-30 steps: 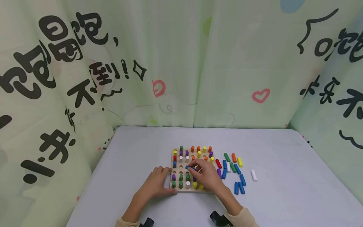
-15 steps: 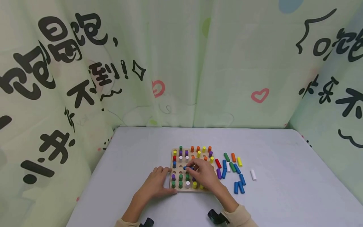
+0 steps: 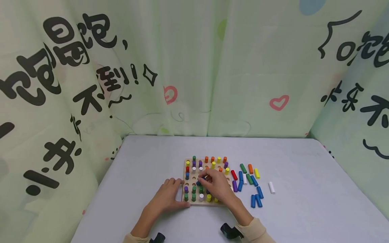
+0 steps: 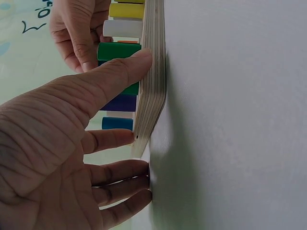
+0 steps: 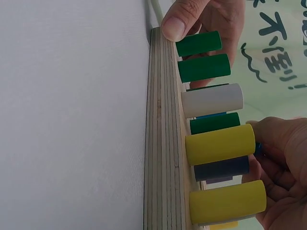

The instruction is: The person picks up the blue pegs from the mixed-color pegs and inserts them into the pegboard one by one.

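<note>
A square wooden pegboard (image 3: 197, 204) stands on the table, with coloured pegs upright in many of its holes. My left hand (image 3: 165, 197) steadies its near left corner: the thumb presses the near edge and the index finger touches the left side, all fingers fairly straight. Over the middle of the board, my right hand (image 3: 219, 185) pinches a blue peg (image 3: 199, 183) between thumb and fingers. That peg looks tilted, and whether its end touches a hole cannot be seen. Seen from the right wrist, yellow pegs (image 5: 220, 144) partly hide the right fingers.
Right of the board lie several loose pegs: blue pegs (image 3: 253, 201), a red peg (image 3: 234, 174), a purple peg (image 3: 234, 186), green, orange and yellow ones. A white peg (image 3: 271, 187) lies farther right. A printed curtain (image 3: 243, 101) hangs behind the white table (image 3: 152, 152).
The blue peg in my right hand has turned from lying nearly flat to a more tilted stance, its end lower. The right wrist has shifted slightly left. My left hand stays put.
</note>
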Demonstrator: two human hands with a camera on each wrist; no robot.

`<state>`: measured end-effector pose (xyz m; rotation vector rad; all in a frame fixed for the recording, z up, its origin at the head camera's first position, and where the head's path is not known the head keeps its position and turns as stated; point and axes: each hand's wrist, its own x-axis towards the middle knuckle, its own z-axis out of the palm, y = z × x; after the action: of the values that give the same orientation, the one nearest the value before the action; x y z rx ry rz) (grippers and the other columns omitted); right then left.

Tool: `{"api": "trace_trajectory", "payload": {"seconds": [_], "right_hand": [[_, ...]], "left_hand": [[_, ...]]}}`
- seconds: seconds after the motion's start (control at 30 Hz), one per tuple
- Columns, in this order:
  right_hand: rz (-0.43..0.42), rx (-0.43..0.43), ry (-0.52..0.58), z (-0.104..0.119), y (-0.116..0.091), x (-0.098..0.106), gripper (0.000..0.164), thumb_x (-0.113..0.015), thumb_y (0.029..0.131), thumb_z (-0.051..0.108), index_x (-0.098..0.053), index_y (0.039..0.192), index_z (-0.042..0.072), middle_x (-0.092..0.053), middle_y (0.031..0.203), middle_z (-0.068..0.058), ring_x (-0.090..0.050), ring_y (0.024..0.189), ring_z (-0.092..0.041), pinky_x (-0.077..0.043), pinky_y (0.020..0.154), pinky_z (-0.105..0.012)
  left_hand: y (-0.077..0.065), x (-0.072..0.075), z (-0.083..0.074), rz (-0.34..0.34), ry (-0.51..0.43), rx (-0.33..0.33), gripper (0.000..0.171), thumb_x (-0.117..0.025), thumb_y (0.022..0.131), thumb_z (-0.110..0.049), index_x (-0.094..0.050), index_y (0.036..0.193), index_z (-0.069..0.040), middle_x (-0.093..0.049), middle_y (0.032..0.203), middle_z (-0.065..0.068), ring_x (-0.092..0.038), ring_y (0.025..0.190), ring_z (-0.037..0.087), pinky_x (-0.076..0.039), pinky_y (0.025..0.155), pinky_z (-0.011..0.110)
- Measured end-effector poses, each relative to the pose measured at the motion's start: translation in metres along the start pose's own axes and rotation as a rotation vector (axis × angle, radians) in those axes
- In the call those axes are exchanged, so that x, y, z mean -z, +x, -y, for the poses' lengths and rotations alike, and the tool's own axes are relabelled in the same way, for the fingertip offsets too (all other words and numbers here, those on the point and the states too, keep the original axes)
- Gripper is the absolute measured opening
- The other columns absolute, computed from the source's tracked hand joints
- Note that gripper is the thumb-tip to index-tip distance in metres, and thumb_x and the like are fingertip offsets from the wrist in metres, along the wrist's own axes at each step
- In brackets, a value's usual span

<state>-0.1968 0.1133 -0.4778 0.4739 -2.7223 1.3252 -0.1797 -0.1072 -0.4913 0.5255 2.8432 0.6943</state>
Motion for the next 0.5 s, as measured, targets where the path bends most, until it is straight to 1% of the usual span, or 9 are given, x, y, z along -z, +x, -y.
{"api": "trace_trajectory", "payload": {"seconds": [0.13, 0.27, 0.37, 0.5], "right_hand": [[-0.001, -0.002, 0.01, 0.0004, 0.0011, -0.0008, 0.008, -0.075, 0.094, 0.013, -0.074, 0.101, 0.01, -0.068, 0.089, 0.003, -0.057, 0.075, -0.01, -0.051, 0.068, -0.017], [0.005, -0.017, 0.024, -0.0002, 0.0024, -0.0022, 0.01, -0.074, 0.094, 0.011, -0.073, 0.104, 0.009, -0.069, 0.093, 0.001, -0.06, 0.079, -0.011, -0.052, 0.072, -0.017], [0.007, -0.024, 0.036, -0.001, 0.0036, -0.0039, 0.013, -0.073, 0.094, 0.008, -0.073, 0.107, 0.007, -0.071, 0.097, -0.001, -0.063, 0.082, -0.013, -0.055, 0.076, -0.02], [0.011, -0.013, 0.049, -0.0014, 0.0051, -0.0059, 0.016, -0.071, 0.095, 0.005, -0.072, 0.111, 0.005, -0.072, 0.103, -0.004, -0.066, 0.085, -0.015, -0.058, 0.079, -0.026]], "left_hand": [[0.001, -0.0008, 0.001, -0.003, 0.006, 0.0, 0.079, -0.087, 0.075, -0.051, -0.059, 0.135, -0.007, -0.059, 0.113, 0.012, -0.051, 0.101, 0.026, -0.049, 0.091, 0.05], [0.0016, -0.0016, 0.0017, 0.001, 0.013, 0.004, 0.08, -0.087, 0.075, -0.052, -0.058, 0.135, -0.007, -0.059, 0.113, 0.012, -0.051, 0.101, 0.026, -0.049, 0.091, 0.049], [0.0018, -0.0018, 0.0018, 0.004, 0.017, 0.004, 0.08, -0.087, 0.075, -0.053, -0.058, 0.135, -0.007, -0.059, 0.113, 0.012, -0.05, 0.1, 0.025, -0.049, 0.09, 0.049], [0.0016, -0.0016, 0.0017, 0.005, 0.016, 0.005, 0.08, -0.087, 0.075, -0.052, -0.058, 0.136, -0.008, -0.058, 0.113, 0.011, -0.05, 0.1, 0.025, -0.049, 0.09, 0.048]]}}
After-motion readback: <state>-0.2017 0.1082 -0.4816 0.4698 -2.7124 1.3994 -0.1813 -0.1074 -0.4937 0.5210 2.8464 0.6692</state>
